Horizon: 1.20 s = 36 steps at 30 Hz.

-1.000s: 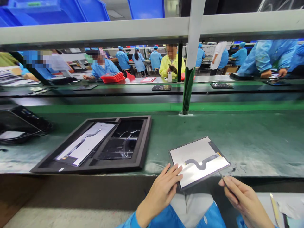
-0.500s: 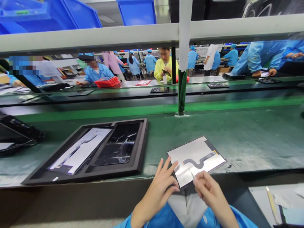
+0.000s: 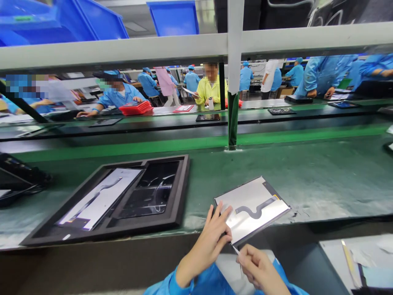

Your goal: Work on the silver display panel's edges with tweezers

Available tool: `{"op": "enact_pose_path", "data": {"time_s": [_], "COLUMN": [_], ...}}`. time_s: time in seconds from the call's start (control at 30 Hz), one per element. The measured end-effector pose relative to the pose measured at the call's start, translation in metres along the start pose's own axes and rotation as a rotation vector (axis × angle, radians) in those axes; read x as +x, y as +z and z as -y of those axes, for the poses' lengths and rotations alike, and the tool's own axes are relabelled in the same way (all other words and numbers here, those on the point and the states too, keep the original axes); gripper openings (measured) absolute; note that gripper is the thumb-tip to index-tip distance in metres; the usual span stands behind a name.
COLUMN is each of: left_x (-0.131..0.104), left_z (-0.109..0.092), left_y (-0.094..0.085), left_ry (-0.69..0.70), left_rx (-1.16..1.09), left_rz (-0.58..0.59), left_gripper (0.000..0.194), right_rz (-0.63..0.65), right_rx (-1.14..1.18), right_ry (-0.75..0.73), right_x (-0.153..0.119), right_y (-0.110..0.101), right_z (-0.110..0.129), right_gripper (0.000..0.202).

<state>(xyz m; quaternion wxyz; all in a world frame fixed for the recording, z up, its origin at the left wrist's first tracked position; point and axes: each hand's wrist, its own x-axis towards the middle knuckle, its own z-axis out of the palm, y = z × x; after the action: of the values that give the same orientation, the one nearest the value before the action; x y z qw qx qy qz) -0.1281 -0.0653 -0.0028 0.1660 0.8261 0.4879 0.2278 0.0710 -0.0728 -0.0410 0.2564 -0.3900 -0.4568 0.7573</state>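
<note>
A display panel [image 3: 245, 223] lies with its silvery back up, its near corner jutting past the bench edge. A grey S-shaped flex cable [image 3: 256, 211] runs across its back. My left hand [image 3: 211, 235] grips the panel's left edge, fingers spread over the back and thumb at the near corner. Below that corner my right hand [image 3: 258, 264] pinches a thin white strip [image 3: 235, 249], whose tip reaches the corner by my left fingers. Whether the strip is a tool or a piece of film, I cannot tell.
Left of my hands, a black foam tray [image 3: 184, 184] holds another panel [image 3: 104, 196] and a dark glossy screen [image 3: 150, 190]. A white post [image 3: 235, 49] rises from the green bench [image 3: 322, 180]. Lower right, a pale surface [image 3: 334, 258] bears scraps. Co-workers sit beyond the conveyor.
My right hand has moved down and left, from over the panel's back to below its near corner, with the white strip now plainly showing. My left hand keeps its hold.
</note>
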Motion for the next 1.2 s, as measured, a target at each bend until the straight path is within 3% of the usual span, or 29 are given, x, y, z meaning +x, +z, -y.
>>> {"op": "enact_pose_path", "data": {"time_s": [0.1, 0.2, 0.33, 0.47, 0.53, 0.6, 0.67, 0.83, 1.0, 1.2], "left_x": [-0.015, -0.02, -0.004, 0.017, 0.027, 0.036, 0.047, 0.076, 0.092, 0.099], "left_z": [-0.008, -0.018, -0.021, -0.012, -0.005, 0.003, 0.011, 0.018, 0.006, 0.003], "left_y": [0.003, 0.005, 0.005, 0.0, -0.004, -0.009, -0.013, -0.018, -0.019, -0.029], "left_ry": [-0.004, 0.06, 0.159, 0.146, 0.093, -0.004, -0.123, -0.335, -0.405, -0.429], "left_rx": [0.072, 0.125, 0.141, 0.073, 0.062, 0.102, 0.166, 0.321, 0.391, 0.346], "left_rz": [-0.06, -0.084, -0.051, 0.058, 0.069, 0.01, -0.083, -0.199, -0.109, 0.018], "left_gripper": [0.018, 0.018, 0.018, 0.012, 0.004, 0.012, 0.021, 0.018, 0.019, 0.02], "right_rz": [0.013, -0.001, -0.036, -0.011, 0.025, 0.033, 0.001, -0.076, -0.041, -0.043], "right_rx": [0.13, 0.106, -0.065, -0.022, 0.046, 0.081, 0.064, -0.082, -0.202, -0.171], "right_ry": [0.026, -0.019, -0.087, -0.051, -0.021, -0.026, -0.073, -0.227, -0.222, -0.246], "right_x": [0.005, 0.004, 0.0, 0.0, 0.002, 0.005, 0.007, 0.012, 0.01, 0.002], "right_y": [0.003, 0.005, 0.003, 0.001, 0.002, 0.003, 0.004, 0.0, -0.009, -0.014], "right_z": [-0.012, -0.018, -0.016, -0.015, -0.018, -0.023, -0.029, -0.03, -0.019, -0.004], "right_gripper": [0.059, 0.059, 0.057, 0.062, 0.064, 0.062, 0.06, 0.057, 0.052, 0.05]}}
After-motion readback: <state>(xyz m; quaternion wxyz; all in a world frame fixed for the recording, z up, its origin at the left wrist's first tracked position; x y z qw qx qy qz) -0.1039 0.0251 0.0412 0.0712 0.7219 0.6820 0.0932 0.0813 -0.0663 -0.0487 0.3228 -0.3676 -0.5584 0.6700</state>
